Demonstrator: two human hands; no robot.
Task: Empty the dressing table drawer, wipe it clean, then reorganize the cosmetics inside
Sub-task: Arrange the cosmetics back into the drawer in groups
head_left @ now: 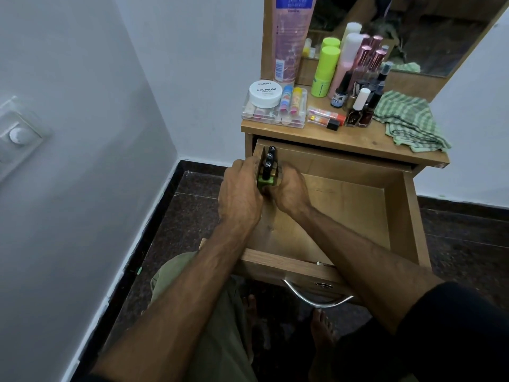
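Two hands meet at the far left corner of the open drawer [358, 205]. Left hand [241, 193] and right hand [289, 191] curl from either side around a row of small nail polish bottles [267, 169] (black caps up, the nearest bottle green), holding them upright against the drawer's left wall. Remaining cosmetics stand on the dressing table top [344, 137]: a white nail polish jar [265, 93] on a clear organizer box [275, 117], lime-capped bottles [325, 70], and a green checked cloth [410, 119] at right.
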